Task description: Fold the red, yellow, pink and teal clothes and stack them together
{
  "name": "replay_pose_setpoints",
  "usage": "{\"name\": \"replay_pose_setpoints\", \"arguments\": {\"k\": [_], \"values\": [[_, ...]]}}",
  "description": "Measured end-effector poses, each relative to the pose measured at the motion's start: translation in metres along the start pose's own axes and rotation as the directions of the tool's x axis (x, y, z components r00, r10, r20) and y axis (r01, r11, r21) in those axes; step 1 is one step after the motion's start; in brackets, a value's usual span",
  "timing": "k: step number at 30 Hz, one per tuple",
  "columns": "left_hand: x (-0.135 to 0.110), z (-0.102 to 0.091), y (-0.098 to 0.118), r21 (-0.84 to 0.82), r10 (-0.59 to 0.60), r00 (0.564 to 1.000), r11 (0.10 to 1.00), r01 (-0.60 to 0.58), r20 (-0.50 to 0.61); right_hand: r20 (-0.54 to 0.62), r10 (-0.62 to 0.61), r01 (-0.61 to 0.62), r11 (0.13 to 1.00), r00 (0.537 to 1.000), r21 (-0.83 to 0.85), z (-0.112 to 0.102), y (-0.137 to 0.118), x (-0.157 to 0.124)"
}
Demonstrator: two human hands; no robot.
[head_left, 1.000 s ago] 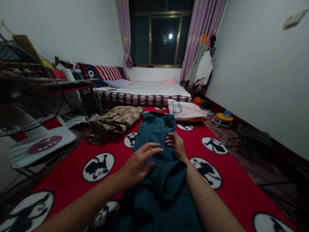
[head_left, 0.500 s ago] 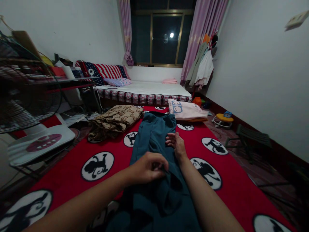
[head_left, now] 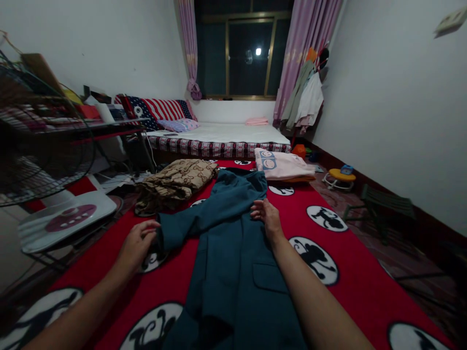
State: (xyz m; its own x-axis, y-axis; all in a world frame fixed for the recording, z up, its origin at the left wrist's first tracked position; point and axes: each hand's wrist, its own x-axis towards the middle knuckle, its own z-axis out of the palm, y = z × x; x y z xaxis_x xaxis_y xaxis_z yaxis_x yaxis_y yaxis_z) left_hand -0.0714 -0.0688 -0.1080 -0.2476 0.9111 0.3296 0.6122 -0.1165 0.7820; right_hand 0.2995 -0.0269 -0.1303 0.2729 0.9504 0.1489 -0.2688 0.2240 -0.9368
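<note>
A dark teal jacket with a flap pocket lies lengthwise in front of me on a red blanket printed with black monkeys in white circles. My left hand is closed at the cuff of one sleeve, which stretches out across the jacket to the left. On the jacket's right side, near the shoulder, my right hand rests with its fingers loosely spread and touching the cloth. Part of the jacket's lower end runs out of view at the bottom.
Beyond the jacket are a folded brown patterned cloth on the left and folded pale pink clothing on the right. A fan and white chair stand left. A dark green folding stool is at right.
My left hand has moved left from the jacket's middle, bringing the sleeve out sideways over the blanket. The right hand has stayed almost in place.
</note>
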Motion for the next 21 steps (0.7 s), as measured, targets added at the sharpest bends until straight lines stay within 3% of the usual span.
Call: {"name": "replay_pose_setpoints", "arguments": {"k": [2,4,7,11,15,19,21], "values": [[-0.002,-0.001,0.007,0.111,0.191,0.981,0.975,-0.193,0.024,0.005,-0.033,0.033,0.997,0.999,-0.065,0.001,0.0,-0.001],[-0.007,-0.001,0.021,0.236,0.352,0.925,0.896,-0.377,0.143,0.027,-0.06,0.063,0.99,0.998,-0.129,0.002,0.001,-0.002],[-0.017,0.005,0.035,0.334,0.33,0.846,0.811,-0.481,0.419,0.05,-0.067,0.074,0.983,0.997,-0.169,0.002,0.001,-0.001],[-0.014,0.015,0.034,0.374,0.218,0.831,0.814,-0.444,0.512,0.052,-0.056,0.063,0.985,0.997,-0.158,0.002,0.003,0.0],[0.014,0.011,0.045,0.308,0.143,0.844,0.889,-0.339,0.517,0.053,-0.056,0.064,0.987,0.997,-0.15,0.002,0.003,0.0],[0.03,-0.012,0.107,0.199,0.086,0.911,0.963,-0.18,0.404,0.014,-0.059,0.06,0.991,0.998,-0.121,0.002,0.001,-0.001],[0.016,-0.026,0.15,0.041,0.072,0.885,0.994,-0.102,0.46,-0.032,-0.064,0.06,0.994,0.997,-0.094,0.001,0.0,-0.001]]}}
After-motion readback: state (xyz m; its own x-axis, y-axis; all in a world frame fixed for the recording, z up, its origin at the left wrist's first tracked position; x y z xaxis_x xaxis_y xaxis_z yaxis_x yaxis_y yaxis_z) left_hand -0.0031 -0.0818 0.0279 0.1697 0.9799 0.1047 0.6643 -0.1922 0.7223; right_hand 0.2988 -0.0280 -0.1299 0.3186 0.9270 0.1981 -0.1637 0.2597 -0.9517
